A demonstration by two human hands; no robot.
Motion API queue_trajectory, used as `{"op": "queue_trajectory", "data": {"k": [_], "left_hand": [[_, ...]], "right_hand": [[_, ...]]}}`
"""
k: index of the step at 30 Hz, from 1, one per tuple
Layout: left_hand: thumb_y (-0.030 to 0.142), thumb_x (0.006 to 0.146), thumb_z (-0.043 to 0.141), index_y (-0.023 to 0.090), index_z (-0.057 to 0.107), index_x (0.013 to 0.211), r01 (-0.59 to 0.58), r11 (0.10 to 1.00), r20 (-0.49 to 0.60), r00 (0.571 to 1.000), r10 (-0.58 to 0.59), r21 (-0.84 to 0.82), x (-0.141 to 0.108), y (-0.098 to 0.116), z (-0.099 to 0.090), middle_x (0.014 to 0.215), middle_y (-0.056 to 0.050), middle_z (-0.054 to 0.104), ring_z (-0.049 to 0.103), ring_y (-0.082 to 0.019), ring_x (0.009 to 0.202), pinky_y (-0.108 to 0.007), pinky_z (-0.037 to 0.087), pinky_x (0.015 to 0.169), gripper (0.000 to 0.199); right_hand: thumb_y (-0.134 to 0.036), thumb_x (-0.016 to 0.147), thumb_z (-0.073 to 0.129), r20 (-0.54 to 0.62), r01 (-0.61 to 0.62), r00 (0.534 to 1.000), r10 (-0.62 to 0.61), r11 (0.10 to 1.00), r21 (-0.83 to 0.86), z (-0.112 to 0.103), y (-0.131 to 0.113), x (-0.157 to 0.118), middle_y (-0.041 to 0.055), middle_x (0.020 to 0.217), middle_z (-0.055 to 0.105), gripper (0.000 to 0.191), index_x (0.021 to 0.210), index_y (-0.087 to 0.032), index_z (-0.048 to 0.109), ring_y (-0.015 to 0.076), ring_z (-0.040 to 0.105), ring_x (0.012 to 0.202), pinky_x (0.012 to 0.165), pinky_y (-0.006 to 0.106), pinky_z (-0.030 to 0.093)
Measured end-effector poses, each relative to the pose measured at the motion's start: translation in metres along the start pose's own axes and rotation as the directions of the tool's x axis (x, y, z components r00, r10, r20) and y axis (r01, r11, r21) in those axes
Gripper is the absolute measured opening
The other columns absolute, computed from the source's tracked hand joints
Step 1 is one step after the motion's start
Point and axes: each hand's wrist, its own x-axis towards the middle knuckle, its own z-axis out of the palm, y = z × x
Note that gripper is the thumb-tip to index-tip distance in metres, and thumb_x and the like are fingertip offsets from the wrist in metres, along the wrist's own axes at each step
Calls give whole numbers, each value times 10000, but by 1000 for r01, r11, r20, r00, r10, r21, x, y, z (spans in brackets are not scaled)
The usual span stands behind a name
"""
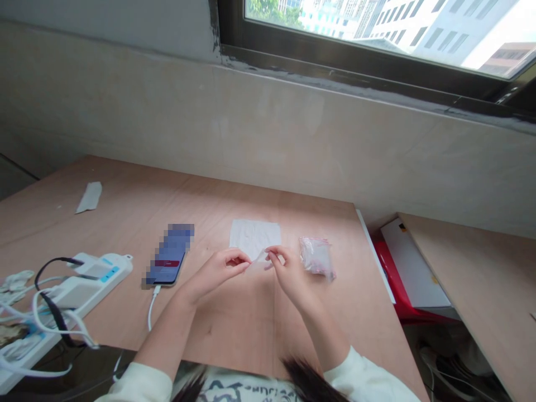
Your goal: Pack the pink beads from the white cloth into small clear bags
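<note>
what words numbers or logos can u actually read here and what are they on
Nothing can be read for certain.
Phone screen: blurred out, only a red bar shows.
Power strip: blue marks, too small to read.
Plastic bag: red marks near the top, no readable text.
Shirt: dark lettering, partly hidden and unreadable.

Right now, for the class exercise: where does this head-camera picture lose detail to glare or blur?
Head view: the window glares, bleaching the buildings; pixelation blocks out the phone; the clear plastic piece between left hand and right hand fades against the white paper.
</note>
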Motion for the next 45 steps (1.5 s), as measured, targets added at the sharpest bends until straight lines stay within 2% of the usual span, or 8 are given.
{"op": "queue_trajectory", "data": {"k": [6,13,21,25,31,38,41,45], "left_hand": [[243,709,476,162,538,677,50,999,-72,996,-50,-8,10,1,1,666,15,543,510,-116,645,-215,400,610,107],[255,709,464,164,498,649,26,997,-120,992,-34,-67,19,-5,7,607,31,498,482,-96,576,-202,389,551,114],[196,688,449,173,435,681,53,996,-296,952,-72,-71,19,-19,3,588,55,405,422,-73,526,-178,353,495,28],[171,686,433,173,428,657,-6,1000,-231,973,7,4,12,-12,13,607,48,408,425,-84,571,-191,360,549,30],[201,708,436,178,445,658,-1,1000,-157,988,-3,-29,-4,-6,24,618,45,427,430,-91,580,-193,354,547,56],[400,736,451,175,451,962,255,918,-229,916,-330,-304,-10,-23,14,759,-10,529,514,-120,666,-231,419,612,319],[418,739,451,155,497,819,238,871,-124,940,-318,-429,-10,-33,13,674,10,516,507,-101,596,-237,421,609,279],[401,689,540,143,486,652,200,832,-91,954,-286,-517,-8,-54,13,576,34,493,471,-76,493,-222,414,517,266]], "right_hand": [[-301,706,487,-240,111,953,-183,953,-282,10,-10,0,69,887,505,189,843,-171,504,204,440,890,770,386,381],[-256,733,404,130,60,991,-41,987,-146,29,-15,7,-4,608,473,174,583,-172,431,121,427,625,562,232,337],[-159,631,416,-103,30,992,-73,927,-373,28,-11,13,-25,512,398,163,492,-184,335,114,387,547,509,226,271],[-190,649,432,-2,-15,1000,15,969,-246,33,-8,6,-7,589,490,32,648,-167,454,112,435,542,507,222,310],[-127,657,353,25,-51,998,53,996,-69,32,5,2,-8,613,521,238,825,-167,518,110,462,546,510,218,338],[-200,675,398,244,-145,965,92,967,209,23,2,1,-33,517,462,199,785,-152,556,71,382,446,434,195,292],[-261,683,436,345,-184,934,94,954,238,27,1,2,-36,512,477,186,785,-143,537,55,357,400,400,189,284],[-300,678,456,269,-310,931,246,923,230,36,16,10,-66,475,471,181,801,-168,436,48,320,305,308,180,271]]}}
